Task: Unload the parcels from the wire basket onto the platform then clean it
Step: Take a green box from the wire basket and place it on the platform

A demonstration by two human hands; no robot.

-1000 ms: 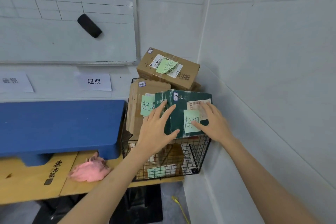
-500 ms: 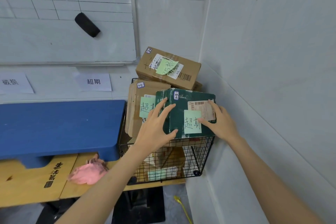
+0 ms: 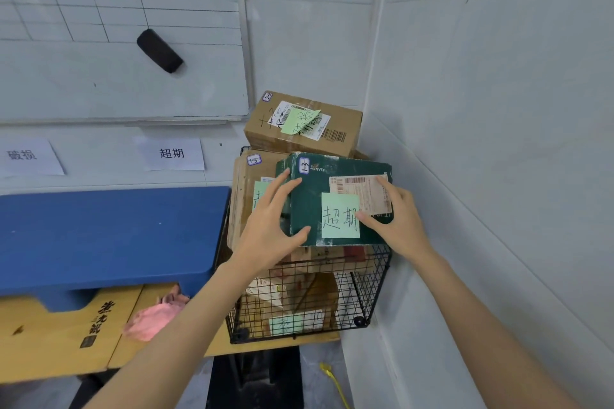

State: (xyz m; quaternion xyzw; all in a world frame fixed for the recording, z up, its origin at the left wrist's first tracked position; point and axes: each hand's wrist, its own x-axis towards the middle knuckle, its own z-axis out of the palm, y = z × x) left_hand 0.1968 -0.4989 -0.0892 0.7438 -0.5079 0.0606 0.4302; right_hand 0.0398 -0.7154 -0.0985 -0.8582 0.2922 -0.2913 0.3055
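The blue platform (image 3: pixel 99 232) sits on the bench (image 3: pixel 50 352) to your left, just beside the wire basket (image 3: pixel 372 289), which is pushed into the wall corner. The basket is heaped past its rim. A top box (image 3: pixel 299 129) lies tilted at the back and a tall box (image 3: pixel 244 196) stands on edge at the left. More parcels show through the mesh lower down (how many, I cannot tell).

At the front, above the rim, is the green box (image 3: pixel 309 209), and both your hands hold it. Your left hand (image 3: pixel 269 226) wraps its left edge with the thumb at the lower corner. Your right hand (image 3: pixel 398 219) grips its right side with the thumb on the front face.

I judge this to be the lift-out of one parcel, with most of the unloading not yet done. Raise it straight up until it clears the rim and hold it level. Watch the top box, which looks likely to slide if its support shifts. Then carry the green box left onto the platform.

A pink cloth (image 3: pixel 149 322) lies on the bench at the platform's edge, handy for cleaning. A pale note (image 3: pixel 340 216) is stuck on the green box's front.
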